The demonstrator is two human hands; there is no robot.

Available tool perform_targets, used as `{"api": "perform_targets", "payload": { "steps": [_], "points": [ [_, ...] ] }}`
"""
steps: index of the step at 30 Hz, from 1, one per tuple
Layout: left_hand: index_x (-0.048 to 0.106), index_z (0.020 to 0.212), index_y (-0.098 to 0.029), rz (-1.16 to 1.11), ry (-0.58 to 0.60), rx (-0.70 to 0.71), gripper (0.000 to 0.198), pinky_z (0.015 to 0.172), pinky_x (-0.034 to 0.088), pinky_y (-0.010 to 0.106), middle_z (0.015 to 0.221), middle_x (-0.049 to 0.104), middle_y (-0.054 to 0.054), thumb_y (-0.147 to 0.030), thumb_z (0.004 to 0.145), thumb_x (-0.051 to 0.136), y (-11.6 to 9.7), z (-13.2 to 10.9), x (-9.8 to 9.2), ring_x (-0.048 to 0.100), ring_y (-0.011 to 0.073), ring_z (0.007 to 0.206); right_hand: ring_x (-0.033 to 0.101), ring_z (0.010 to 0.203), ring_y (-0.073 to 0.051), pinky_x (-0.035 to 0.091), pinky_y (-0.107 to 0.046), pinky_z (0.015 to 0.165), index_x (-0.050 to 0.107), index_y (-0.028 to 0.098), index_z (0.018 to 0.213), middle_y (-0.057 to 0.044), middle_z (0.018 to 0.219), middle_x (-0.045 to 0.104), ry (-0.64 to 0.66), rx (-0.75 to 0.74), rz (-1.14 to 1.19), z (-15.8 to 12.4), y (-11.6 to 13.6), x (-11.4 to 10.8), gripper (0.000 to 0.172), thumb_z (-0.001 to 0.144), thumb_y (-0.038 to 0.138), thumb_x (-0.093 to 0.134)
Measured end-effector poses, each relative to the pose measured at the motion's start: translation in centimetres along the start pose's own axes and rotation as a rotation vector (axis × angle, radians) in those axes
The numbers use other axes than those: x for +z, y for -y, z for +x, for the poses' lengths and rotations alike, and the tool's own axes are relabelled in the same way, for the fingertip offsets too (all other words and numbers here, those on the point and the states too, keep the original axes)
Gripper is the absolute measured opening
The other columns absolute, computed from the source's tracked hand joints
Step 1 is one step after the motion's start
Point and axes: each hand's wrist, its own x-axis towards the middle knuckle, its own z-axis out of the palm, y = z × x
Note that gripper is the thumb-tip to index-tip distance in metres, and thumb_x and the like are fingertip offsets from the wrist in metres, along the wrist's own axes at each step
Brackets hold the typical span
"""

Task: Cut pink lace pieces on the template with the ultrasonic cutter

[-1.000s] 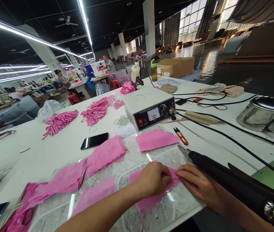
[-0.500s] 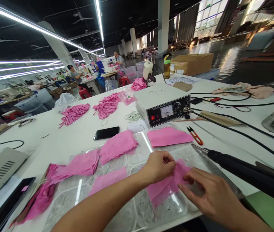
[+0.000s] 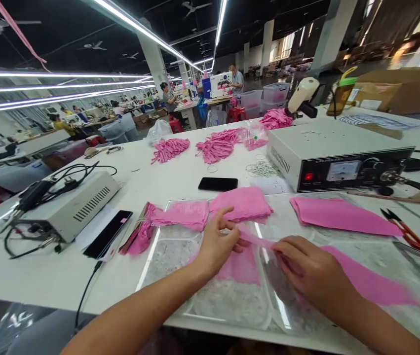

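Observation:
Between my hands a thin pink fabric piece [image 3: 257,240] is stretched above the clear plastic sheet [image 3: 232,305]. My left hand [image 3: 219,244] grips its left end between thumb and fingers, with the index finger raised. The other end is pinched in my right hand [image 3: 311,271]. Below my left hand lies another pink piece [image 3: 241,268], partly covered by it. A further pink piece [image 3: 374,281] is beside my right hand, partly hidden. Stacked pink fabric pieces [image 3: 241,202] lie beyond my left hand, and a folded pink stack [image 3: 343,215] lies beyond my right.
A grey control box [image 3: 354,170] with a dial stands at the right, near orange thread snips [image 3: 405,229]. A black phone [image 3: 217,184] lies behind the fabric. At left are a vented box [image 3: 78,209] and a tablet [image 3: 108,234]. Pink fabric bundles [image 3: 219,145] lie farther back.
The view has swung left. Both hands have moved leftward over the sheet with a pink piece, away from the pink piece now beside my right hand.

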Motion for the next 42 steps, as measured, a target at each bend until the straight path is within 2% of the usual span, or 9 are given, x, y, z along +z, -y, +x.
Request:
{"api": "perform_targets", "payload": {
  "steps": [3,5,8,12,18,22,25,35,42],
  "points": [
    [0.051,0.132,-0.021,0.17,-0.033,0.059,0.052,0.05,0.048,0.018,0.079,0.053,-0.003,-0.015,0.08,0.049,2.2,-2.3,-3.9,0.063,0.0088,0.056,0.059,0.07,-0.015,0.046,-0.026,0.062,0.061,0.018,0.088,-0.005,0.079,0.063,0.018,-0.158,0.109,0.6,1.2,2.1,0.024,0.092,0.005,0.042],
    [0.069,0.109,-0.018,0.322,-0.017,0.11,0.038,0.053,0.046,0.018,0.075,0.057,-0.001,-0.012,0.076,0.052,3.4,-3.9,-5.7,0.06,0.0096,0.059,0.058,0.069,-0.016,0.047,-0.027,0.063,0.061,0.017,0.088,-0.005,0.08,0.062,0.061,-0.234,0.18,0.4,1.8,3.3,0.026,0.092,0.002,0.04],
    [0.076,0.085,-0.018,0.523,0.049,0.185,0.031,0.057,0.045,0.019,0.075,0.064,0.002,-0.006,0.072,0.051,4.3,-5.4,-7.2,0.058,0.011,0.062,0.059,0.069,-0.016,0.048,-0.027,0.062,0.062,0.017,0.089,-0.006,0.08,0.063,0.145,-0.28,0.244,-0.1,2.0,4.2,0.028,0.092,0.001,0.039],
    [0.075,0.084,-0.017,0.708,0.137,0.3,0.033,0.059,0.045,0.02,0.078,0.067,0.002,-0.001,0.068,0.052,4.0,-4.2,-8.0,0.059,0.0119,0.064,0.063,0.07,-0.015,0.051,-0.025,0.06,0.064,0.018,0.091,-0.006,0.084,0.065,0.211,-0.251,0.25,1.2,0.7,4.2,0.029,0.093,0.005,0.039],
    [0.066,0.085,-0.014,0.895,0.077,0.531,0.021,0.074,0.049,0.03,0.097,0.064,0.011,-0.013,0.088,0.046,2.5,-0.7,-9.3,0.062,0.0185,0.082,0.063,0.069,-0.013,0.051,-0.023,0.058,0.066,0.021,0.093,-0.004,0.088,0.066,0.129,-0.151,0.213,5.9,-1.5,3.5,0.022,0.095,0.014,0.045],
    [0.057,0.076,-0.017,0.965,0.228,0.724,0.011,0.097,0.043,0.038,0.118,0.063,0.01,-0.011,0.083,0.051,3.1,-1.7,-10.3,0.056,0.0243,0.114,0.061,0.073,-0.014,0.049,-0.024,0.062,0.064,0.02,0.095,-0.005,0.086,0.065,0.128,-0.305,0.272,4.3,-0.8,4.0,0.023,0.093,0.006,0.046],
    [0.055,0.078,-0.018,1.036,0.407,0.852,0.014,0.101,0.04,0.035,0.103,0.068,0.006,-0.006,0.083,0.049,4.1,-2.7,-10.9,0.055,0.021,0.117,0.056,0.068,-0.014,0.046,-0.025,0.06,0.061,0.018,0.091,-0.004,0.081,0.062,0.231,-0.363,0.31,2.0,0.0,4.5,0.026,0.092,0.001,0.041],
    [0.061,0.096,-0.017,1.101,0.523,0.891,0.022,0.094,0.045,0.035,0.087,0.065,0.006,-0.005,0.085,0.046,4.2,-3.1,-11.6,0.059,0.0191,0.094,0.057,0.071,-0.015,0.046,-0.028,0.065,0.06,0.018,0.09,-0.005,0.081,0.062,0.319,-0.362,0.307,1.5,0.4,3.9,0.024,0.093,0.004,0.041],
    [0.061,0.113,-0.017,1.068,0.492,0.909,0.033,0.11,0.038,0.04,0.127,0.063,0.008,-0.01,0.085,0.045,4.6,-4.1,-12.1,0.053,0.0228,0.125,0.06,0.079,-0.018,0.049,-0.031,0.07,0.061,0.017,0.101,-0.008,0.091,0.065,0.327,-0.285,0.322,0.4,0.2,2.6,0.023,0.091,0.004,0.044]
  ]
}}
